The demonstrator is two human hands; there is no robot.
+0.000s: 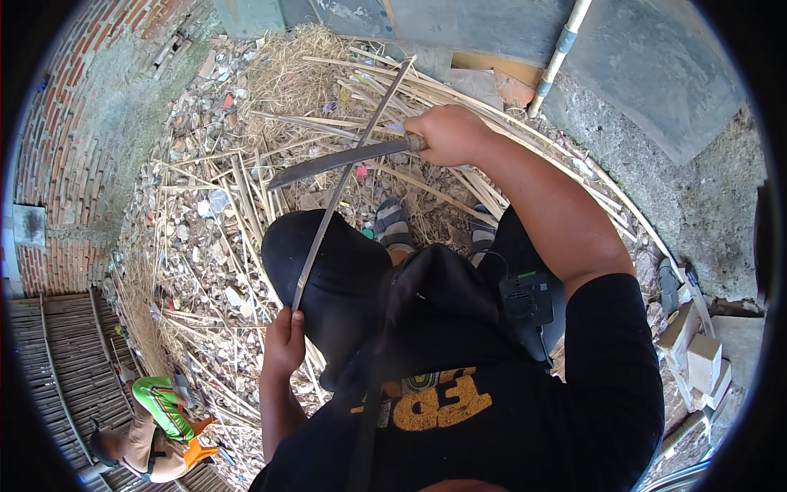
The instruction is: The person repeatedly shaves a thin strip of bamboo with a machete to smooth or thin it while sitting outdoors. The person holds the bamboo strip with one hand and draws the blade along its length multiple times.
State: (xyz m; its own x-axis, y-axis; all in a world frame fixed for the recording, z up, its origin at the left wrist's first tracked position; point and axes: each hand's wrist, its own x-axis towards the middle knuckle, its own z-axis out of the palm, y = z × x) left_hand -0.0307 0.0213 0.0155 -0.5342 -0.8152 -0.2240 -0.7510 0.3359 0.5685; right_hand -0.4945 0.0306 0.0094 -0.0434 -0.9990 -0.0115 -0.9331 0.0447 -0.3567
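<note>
My left hand point(284, 340) grips the near end of a long, narrow bamboo strip point(321, 232), which slants up and away to the right over my knee. In my right hand point(451, 135) is the short handle of a machete point(336, 161), its broad dark blade pointing left. Blade and strip cross beyond my knee; whether they touch I cannot tell. Under them lie loose pale bamboo strips point(238, 201) on the littered ground. My sandalled feet point(393, 224) rest between my bent legs.
More long strips point(574, 168) are heaped at the far right, along a concrete wall point(697, 205) with a pipe point(561, 57). Dry straw point(295, 74) lies at the back. Lower left, another person point(156, 435) sits on an orange stool point(199, 447). Blocks point(705, 361) stand right.
</note>
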